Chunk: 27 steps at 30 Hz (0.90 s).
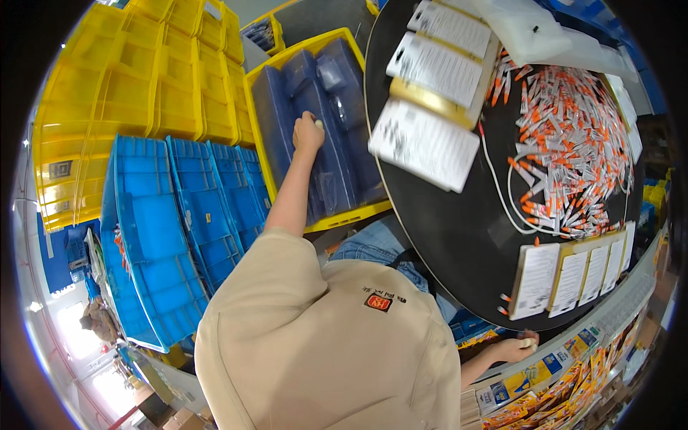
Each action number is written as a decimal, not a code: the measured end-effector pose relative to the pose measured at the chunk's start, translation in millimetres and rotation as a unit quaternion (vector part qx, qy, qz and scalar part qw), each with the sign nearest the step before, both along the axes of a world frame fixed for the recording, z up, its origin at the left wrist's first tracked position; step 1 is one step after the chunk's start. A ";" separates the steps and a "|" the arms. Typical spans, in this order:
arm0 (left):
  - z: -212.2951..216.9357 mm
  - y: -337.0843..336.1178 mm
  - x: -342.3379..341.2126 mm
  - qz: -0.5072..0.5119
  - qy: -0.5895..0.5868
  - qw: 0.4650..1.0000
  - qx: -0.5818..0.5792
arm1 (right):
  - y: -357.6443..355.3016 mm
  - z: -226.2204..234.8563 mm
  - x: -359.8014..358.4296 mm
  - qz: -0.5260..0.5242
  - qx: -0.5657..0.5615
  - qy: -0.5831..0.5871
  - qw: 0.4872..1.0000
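My left hand (308,134) reaches out over a yellow crate (264,154) with dark blue, see-through plastic pieces (315,97) in it. Its fingers are curled closed against these pieces, and whether they grip an edge is hidden. Far to the lower right, my right hand (512,349) is low beside the round black table (459,236), close to a grey ledge (580,337). The right fingers are bent together, with something pale at their tips; what they hold, if anything, is too small to make out. Both hands seem to have pale covers on a fingertip.
A heap of small white tubes with orange caps (566,150) covers the table's right side. White printed cards (424,143) in stacks line its edges, with a white cable (494,190) between. Blue crates (154,236) and yellow crates (129,86) stand left. Colourful packages (566,390) fill the lower right.
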<state>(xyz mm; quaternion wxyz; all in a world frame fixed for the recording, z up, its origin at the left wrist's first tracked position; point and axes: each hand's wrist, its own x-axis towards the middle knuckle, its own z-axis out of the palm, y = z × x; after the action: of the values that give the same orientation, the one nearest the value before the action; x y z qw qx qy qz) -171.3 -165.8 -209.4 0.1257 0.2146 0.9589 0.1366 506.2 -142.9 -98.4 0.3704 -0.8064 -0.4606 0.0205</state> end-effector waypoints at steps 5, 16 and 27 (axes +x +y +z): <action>18.7 -19.3 18.0 -0.132 -0.227 0.927 -0.268 | 68.1 -62.9 98.2 -0.251 -0.126 0.142 0.949; -15.4 -72.3 55.7 -0.089 -0.050 0.983 -0.154 | -28.4 -127.3 -56.4 -0.264 -0.067 0.225 0.936; 41.6 -23.4 13.7 -0.014 -0.243 0.942 0.232 | 20.8 13.7 -79.2 0.276 -0.096 -0.371 0.881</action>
<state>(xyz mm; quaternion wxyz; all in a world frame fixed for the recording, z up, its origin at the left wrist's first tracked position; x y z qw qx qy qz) -157.6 -189.2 -167.8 0.3033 0.2111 0.8382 0.4012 427.0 -122.1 -84.7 0.0727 -0.6268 -0.7639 -0.1353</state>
